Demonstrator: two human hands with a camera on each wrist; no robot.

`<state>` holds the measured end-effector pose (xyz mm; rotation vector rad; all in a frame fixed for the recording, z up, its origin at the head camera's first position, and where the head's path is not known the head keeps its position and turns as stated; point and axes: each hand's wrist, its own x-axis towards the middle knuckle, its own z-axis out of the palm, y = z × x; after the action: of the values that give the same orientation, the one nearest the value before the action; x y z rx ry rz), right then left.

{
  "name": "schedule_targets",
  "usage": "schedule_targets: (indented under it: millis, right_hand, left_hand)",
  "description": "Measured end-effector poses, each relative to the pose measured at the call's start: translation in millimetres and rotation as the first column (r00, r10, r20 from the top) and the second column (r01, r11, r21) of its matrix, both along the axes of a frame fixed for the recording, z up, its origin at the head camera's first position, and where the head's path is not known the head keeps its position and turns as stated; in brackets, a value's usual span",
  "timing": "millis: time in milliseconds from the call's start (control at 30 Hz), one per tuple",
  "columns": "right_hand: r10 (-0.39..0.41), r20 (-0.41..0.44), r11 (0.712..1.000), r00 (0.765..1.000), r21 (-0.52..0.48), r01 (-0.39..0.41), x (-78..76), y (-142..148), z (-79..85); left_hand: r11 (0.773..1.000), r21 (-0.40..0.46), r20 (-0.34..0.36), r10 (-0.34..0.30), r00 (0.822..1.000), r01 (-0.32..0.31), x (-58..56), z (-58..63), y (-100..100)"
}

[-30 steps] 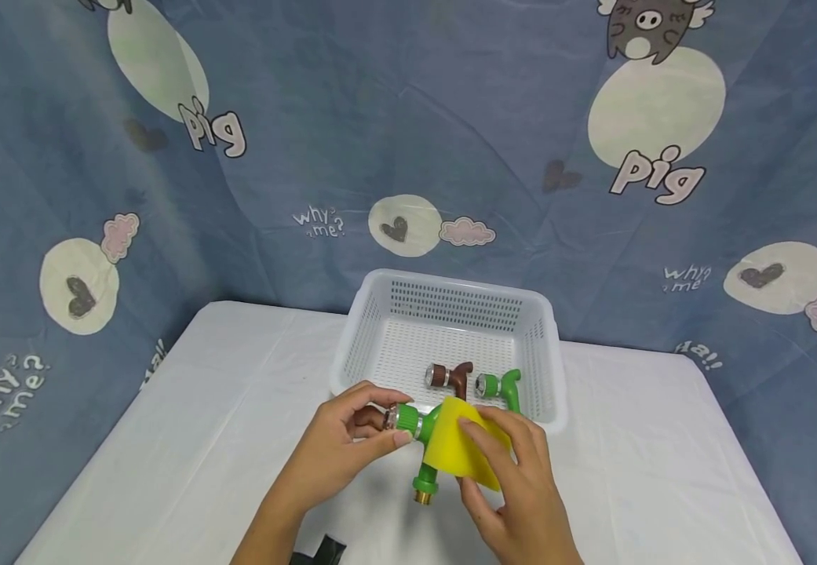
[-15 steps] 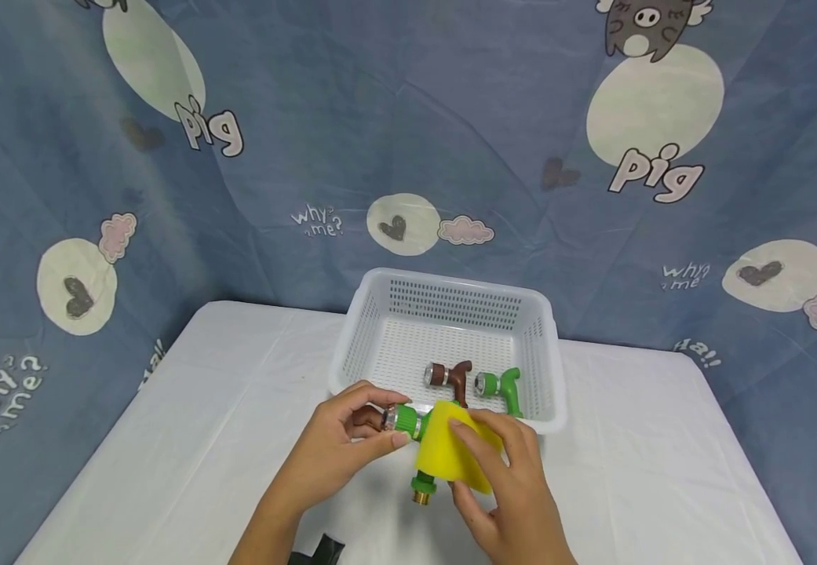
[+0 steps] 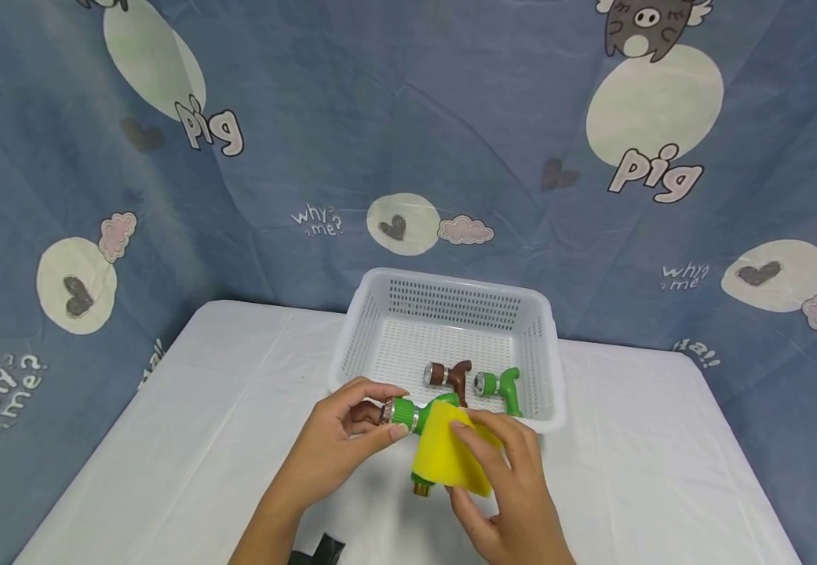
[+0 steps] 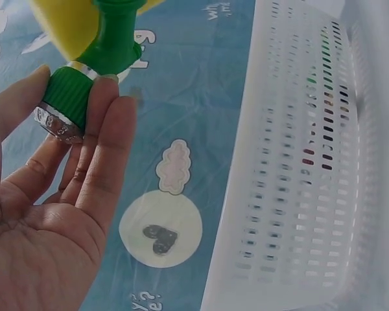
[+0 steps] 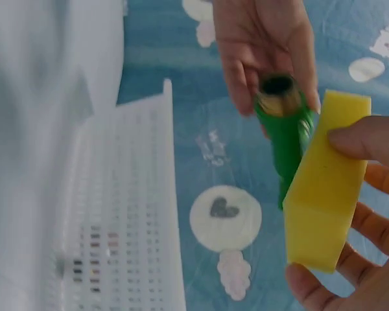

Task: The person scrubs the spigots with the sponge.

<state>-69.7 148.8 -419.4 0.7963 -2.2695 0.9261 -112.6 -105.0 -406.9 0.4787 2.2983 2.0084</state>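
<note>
A green tap (image 3: pixel 403 413) with a silver-coloured end is pinched between the thumb and fingers of my left hand (image 3: pixel 341 439). In the left wrist view the grip lies on the tap's ribbed collar (image 4: pixel 70 94). My right hand (image 3: pixel 517 486) holds a yellow sponge (image 3: pixel 439 451) against the tap's body, covering much of it in the head view. Its brass threaded end (image 3: pixel 421 490) sticks out below the sponge. From the right wrist, the bent sponge (image 5: pixel 324 188) shows beside the green tap body (image 5: pixel 282 146).
Behind the hands stands a white perforated basket (image 3: pixel 450 284) on the white-covered table (image 3: pixel 253 369). Inside it lie a brown tap (image 3: pixel 459 378) and another green tap (image 3: pixel 509 390). A black object (image 3: pixel 328 549) is at the near edge. A patterned blue cloth (image 3: pixel 274 275) hangs behind.
The sponge and right hand have shifted slightly left and down along the tap, covering more of its lower part. The tap has tilted a little; my left hand keeps its grip.
</note>
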Motion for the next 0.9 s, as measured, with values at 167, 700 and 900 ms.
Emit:
schedule_targets:
  millis: [167,700,900]
  right_hand:
    - [0.008,-0.006,0.999,1.0,0.033,-0.008,-1.4,-1.4,-1.7]
    - [-0.055,-0.006,0.998,0.998,-0.013,0.055,-2.7,3.8,-3.5]
    - [0.055,0.012,0.998,0.998,0.028,-0.055,0.5,-3.6,-2.8]
  left_hand:
    - [1.0,-0.016,-0.001,-0.008,1.0,0.008,0.0,0.5,-0.2]
    - [1.0,0.007,0.017,-0.012,1.0,0.012,1.2,-0.1,-1.1]
    - [1.0,0.001,-0.009,0.0,1.0,0.0,0.8,0.9,-1.9]
